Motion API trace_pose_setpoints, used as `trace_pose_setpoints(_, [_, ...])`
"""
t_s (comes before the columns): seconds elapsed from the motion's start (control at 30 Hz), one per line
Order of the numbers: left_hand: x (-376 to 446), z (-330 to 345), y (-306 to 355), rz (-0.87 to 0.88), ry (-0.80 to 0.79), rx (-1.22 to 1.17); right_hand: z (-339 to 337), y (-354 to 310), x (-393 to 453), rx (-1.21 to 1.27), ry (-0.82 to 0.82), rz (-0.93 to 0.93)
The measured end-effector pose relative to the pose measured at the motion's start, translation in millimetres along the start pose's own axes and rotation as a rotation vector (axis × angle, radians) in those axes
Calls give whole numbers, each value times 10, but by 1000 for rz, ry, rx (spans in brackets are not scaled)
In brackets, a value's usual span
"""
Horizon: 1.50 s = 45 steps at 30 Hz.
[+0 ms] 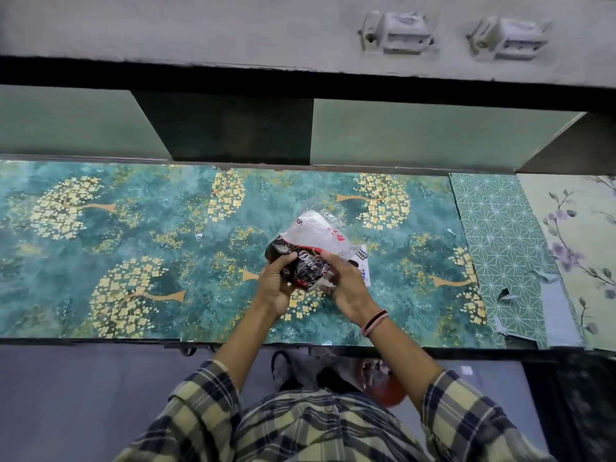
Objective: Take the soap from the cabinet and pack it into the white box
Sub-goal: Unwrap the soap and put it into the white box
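Over the middle of the table, a dark soap pack marked "Dove", held up just above the patterned teal cover. Left hand under and beside the pack's near left end, thumb curled over the dark wrapper: grip closed around the pack. Right hand on the pack's near right end, fingers curled onto crinkled clear plastic there: grip likewise closed on the pack. Clear plastic bag with red print rising from the pack's far end, away from the body, loose and crumpled. White box lying flat on the table just beyond and to the right of the right hand, mostly hidden behind hand and pack; only a printed corner and edge visible, open or closed impossible to tell. Red and white thread bands around the right wrist. Plaid sleeves on both forearms, rolled below the elbow. Far side of the table: green cabinet panels with a dark recess between them. Right end of the table: a green geometric sheet and, beside it, a pale floral sheet. Above, on a grey ledge, two white latches.
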<state>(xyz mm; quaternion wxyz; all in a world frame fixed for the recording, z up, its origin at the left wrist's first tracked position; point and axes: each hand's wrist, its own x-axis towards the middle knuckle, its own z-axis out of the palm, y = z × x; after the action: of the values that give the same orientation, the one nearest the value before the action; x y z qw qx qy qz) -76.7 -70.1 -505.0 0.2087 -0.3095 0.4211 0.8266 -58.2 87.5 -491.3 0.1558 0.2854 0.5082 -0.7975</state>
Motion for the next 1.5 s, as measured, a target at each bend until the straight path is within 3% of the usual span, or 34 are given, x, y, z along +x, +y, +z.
trace_pose_setpoints(0.17, [50, -111, 159, 55, 12, 31, -446, -361, 181, -44, 183, -180])
trace_pose_setpoints(0.23, [34, -138, 231, 54, 2, 53, -530, -541, 257, -110, 182, -237])
trace_pose_setpoints(0.43, [48, -190, 290, 15, -37, 136, -309, -652, 348, -290, -192, -20])
trace_pose_setpoints(0.73, [-8, -283, 245, 12, -67, 182, -141, -465, 375, -242, -368, 228])
trace_pose_setpoints(0.87, [9, -270, 216, 26, -75, 236, -171, -307, 407, -260, -297, 273])
trace_pose_setpoints(1.07, [123, -427, 232, 80, 69, 214, -225, -266, 421, -203, -251, 282])
trace_pose_setpoints(1.23, [230, -700, 278, 133, 210, 220, -494, -356, 464, -197, -85, 158])
trace_pose_setpoints(1.37, [293, -836, 276, 130, 284, 308, -679, -443, 475, -130, -14, 52])
trace_pose_setpoints(1.5, [359, -781, 213, 95, 249, 495, -612, -420, 425, -78, -60, 73])
